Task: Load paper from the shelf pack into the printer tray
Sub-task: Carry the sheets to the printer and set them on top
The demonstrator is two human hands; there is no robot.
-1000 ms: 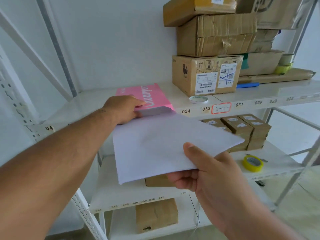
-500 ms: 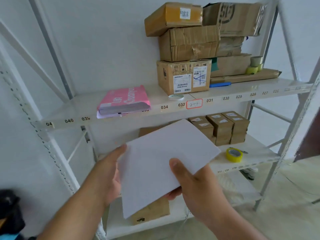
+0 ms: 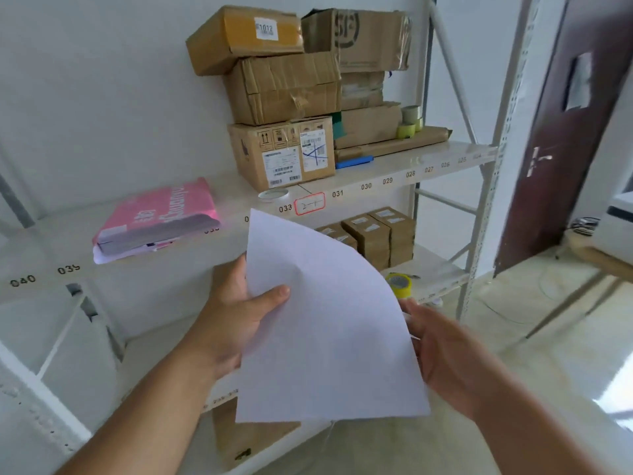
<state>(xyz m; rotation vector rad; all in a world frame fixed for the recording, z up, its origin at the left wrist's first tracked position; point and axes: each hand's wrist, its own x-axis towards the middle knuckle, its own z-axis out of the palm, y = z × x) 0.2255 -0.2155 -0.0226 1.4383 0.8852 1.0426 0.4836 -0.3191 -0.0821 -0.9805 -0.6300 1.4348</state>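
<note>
A thin stack of white paper sheets [image 3: 329, 330] is held in front of me, tilted with one corner up. My left hand [image 3: 239, 320] grips its left edge, thumb on top. At the right edge, my right hand [image 3: 442, 351] holds the sheets with its fingers mostly behind them. The opened pink paper pack [image 3: 157, 221] lies on the upper shelf [image 3: 376, 176] to the left, its open end facing me. What may be part of a white printer [image 3: 616, 228] shows at the far right edge, on a small wooden table.
Stacked cardboard boxes [image 3: 281, 97] and tape rolls [image 3: 409, 121] fill the right part of the upper shelf. Small brown boxes [image 3: 373, 234] and a yellow tape roll [image 3: 399, 284] sit on the shelf below. A dark brown door [image 3: 561, 132] stands at the right.
The sheets came away from the pack and dropped lower. My left hand left the pack and took the sheets' left edge; my right hand shifted to the right edge. The view swung right.
</note>
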